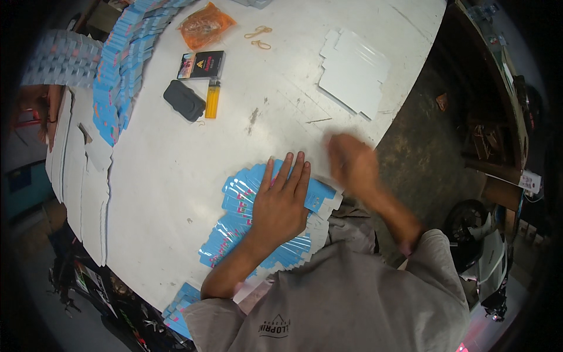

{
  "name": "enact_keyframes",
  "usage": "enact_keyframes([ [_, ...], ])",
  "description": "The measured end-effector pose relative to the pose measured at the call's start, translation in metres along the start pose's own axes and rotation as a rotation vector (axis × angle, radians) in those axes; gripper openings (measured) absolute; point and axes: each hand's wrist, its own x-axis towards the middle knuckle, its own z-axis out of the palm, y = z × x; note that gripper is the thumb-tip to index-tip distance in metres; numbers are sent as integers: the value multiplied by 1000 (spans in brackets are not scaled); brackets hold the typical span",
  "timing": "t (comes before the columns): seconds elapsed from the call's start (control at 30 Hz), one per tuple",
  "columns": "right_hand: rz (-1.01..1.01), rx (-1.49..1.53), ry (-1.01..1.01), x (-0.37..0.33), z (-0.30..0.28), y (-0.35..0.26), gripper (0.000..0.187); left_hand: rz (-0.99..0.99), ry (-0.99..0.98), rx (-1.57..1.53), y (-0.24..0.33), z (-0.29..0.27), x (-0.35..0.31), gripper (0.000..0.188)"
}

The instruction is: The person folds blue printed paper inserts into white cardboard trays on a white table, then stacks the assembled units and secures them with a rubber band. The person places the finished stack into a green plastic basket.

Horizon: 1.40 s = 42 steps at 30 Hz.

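Note:
My left hand (pixel 280 202) lies palm down, fingers stretched out, on a fanned spread of flat blue printed cartons (pixel 227 230) with white tabs. The cartons overlap in a curve at the near side of the table, close to my body. To the right, my right hand (pixel 352 161) hovers by the table's edge, apart from the left. Motion smears its fingers, and whether it holds anything does not show. Beyond it lies a stack of flat white carton blanks (pixel 355 75).
On the white table (pixel 158 176) are an orange-filled plastic bag (pixel 205 26), rubber bands (pixel 261 44), a cigarette pack (pixel 202 64), a yellow lighter (pixel 213 100) and a black case (pixel 184 101). Long rows of blue cartons (pixel 120 70) run along the left. Another person's arm (pixel 54 111) shows there.

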Motion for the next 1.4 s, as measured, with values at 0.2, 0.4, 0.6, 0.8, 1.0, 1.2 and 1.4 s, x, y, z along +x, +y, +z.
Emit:
enact_keyframes([
  [0.2,-10,202,65,27,-12,46,47,-29,21,-83,2,-6,3,70],
  [0.4,-204,-111,49,10,-4,4,37,-63,87,-101,5,2,3,60],
  [0.6,94,192,-328,-10,-11,-13,27,39,47,71,3,-1,3,65],
  [0.8,337,688,-505,16,-34,-7,24,-11,97,-60,7,-7,5,72],
  [1.0,344,769,-495,-3,-20,-15,19,10,142,-27,7,-5,3,79],
  [1.2,4,340,-196,6,-18,-4,26,16,69,-69,1,0,-1,76],
  [1.4,-202,-23,170,37,-15,57,45,-4,84,-91,7,-14,4,63],
])
